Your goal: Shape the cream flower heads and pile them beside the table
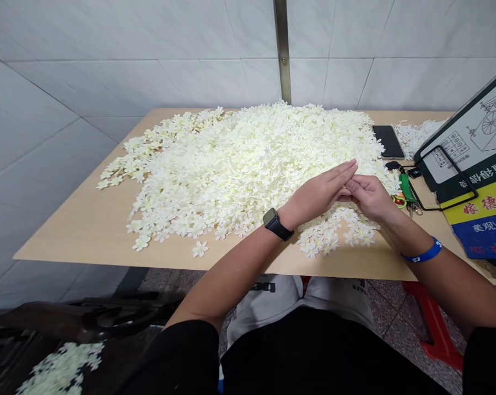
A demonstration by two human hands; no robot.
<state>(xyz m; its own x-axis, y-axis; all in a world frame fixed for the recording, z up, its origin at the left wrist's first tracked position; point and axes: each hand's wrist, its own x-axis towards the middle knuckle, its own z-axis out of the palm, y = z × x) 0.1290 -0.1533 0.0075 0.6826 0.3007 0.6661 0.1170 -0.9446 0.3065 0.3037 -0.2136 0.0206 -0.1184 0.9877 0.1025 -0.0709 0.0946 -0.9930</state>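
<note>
A large heap of white fabric flower petals [248,153] covers the middle of a light wooden table [87,230]. My left hand [319,192], with a black watch on its wrist, hovers over the heap's near right edge, fingers stretched out and pressed together. My right hand [369,196], with a blue wristband on its forearm, meets it fingertip to fingertip, fingers curled in a pinch. What sits between the fingertips is hidden by the left hand.
A black phone [388,141] lies at the back right, with keys on a green strap [404,189] beside it. A printed sign board [469,164] leans at the right edge. More petals [62,367] lie low at the left; a red stool [434,323] stands under the table.
</note>
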